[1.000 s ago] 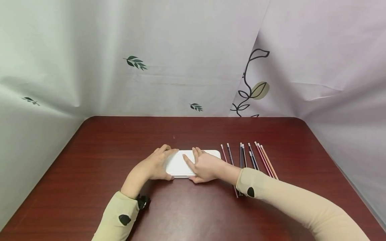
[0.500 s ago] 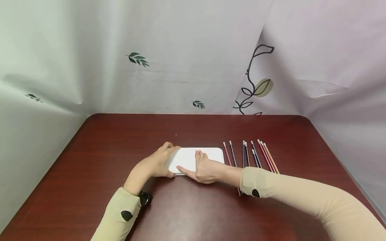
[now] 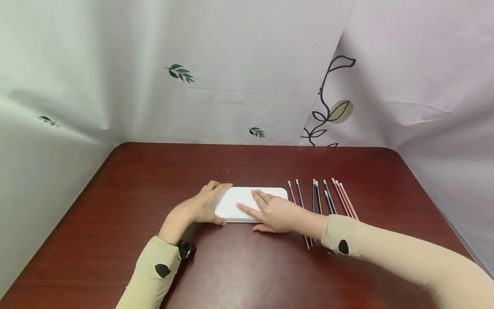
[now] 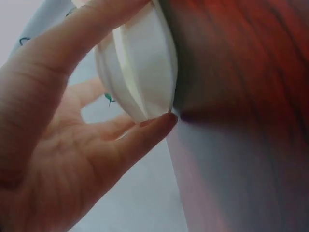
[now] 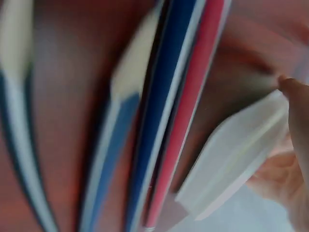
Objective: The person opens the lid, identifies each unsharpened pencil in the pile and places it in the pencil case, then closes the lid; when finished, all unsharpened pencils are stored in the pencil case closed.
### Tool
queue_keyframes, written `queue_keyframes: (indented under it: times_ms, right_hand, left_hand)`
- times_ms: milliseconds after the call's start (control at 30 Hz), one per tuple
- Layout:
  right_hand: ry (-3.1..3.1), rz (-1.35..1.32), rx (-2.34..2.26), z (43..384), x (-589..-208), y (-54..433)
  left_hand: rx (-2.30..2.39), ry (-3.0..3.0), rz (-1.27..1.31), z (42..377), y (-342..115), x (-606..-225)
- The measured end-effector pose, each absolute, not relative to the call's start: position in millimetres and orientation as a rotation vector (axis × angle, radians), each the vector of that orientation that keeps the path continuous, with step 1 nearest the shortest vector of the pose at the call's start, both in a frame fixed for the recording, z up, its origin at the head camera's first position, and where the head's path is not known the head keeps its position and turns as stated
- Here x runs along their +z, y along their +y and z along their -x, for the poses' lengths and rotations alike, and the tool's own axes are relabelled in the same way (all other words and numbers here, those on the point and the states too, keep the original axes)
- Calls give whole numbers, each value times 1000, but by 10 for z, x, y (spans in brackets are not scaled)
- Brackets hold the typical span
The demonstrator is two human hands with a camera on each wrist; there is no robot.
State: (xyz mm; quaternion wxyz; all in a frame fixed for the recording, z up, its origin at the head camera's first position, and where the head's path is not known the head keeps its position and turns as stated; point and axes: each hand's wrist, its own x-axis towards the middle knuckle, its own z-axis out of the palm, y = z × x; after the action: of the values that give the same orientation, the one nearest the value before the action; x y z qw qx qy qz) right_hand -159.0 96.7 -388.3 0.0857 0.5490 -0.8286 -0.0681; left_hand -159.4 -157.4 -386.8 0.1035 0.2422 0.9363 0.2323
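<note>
A flat white box (image 3: 239,204) with rounded corners lies on the table, its lid down. My left hand (image 3: 198,208) grips its left end, thumb at the near edge and fingertips at the far edge. In the left wrist view that hand spans the box's end (image 4: 149,67), and a seam runs along its side. My right hand (image 3: 279,213) rests on the right part of the lid with its fingers extended, the thumb low by the near edge. Several pencils (image 3: 344,199) lie to the right, partly under my right forearm; their sharpened ends (image 5: 137,67) appear close in the right wrist view.
The dark red wooden table (image 3: 247,266) extends around the box on all sides. A pale curtain (image 3: 239,86) with leaf prints hangs along the table's back and sides. Pencils lie beside the box's right end.
My right hand has moved to the right over the box and its fingers are spread differently on the lid. My left hand keeps its grip. The head view has shifted slightly.
</note>
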Motion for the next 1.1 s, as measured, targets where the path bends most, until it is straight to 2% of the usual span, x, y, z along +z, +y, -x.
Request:
queue_keyframes:
  times_ms: [233, 400, 567, 867, 1100]
  right_hand:
    - [-2894, -1590, 252, 1690, -3756, 1191]
    - [-2927, -1589, 641, 1823, -3709, 1264]
    - [-2923, -1432, 1093, 2032, -3691, 1310]
    - [-2881, -843, 1800, 2314, -3680, 1236]
    - [-2792, -318, 2006, 2522, -3736, 1133]
  left_hand:
    - [872, 2635, -643, 1641, -1758, -3881]
    - [933, 2628, -624, 1661, -1796, -3894]
    - [976, 2649, -579, 1660, -1791, -3884]
    - [1042, 2651, -603, 1653, -1779, -3872]
    - [1034, 2653, -599, 1645, -1768, -3877]
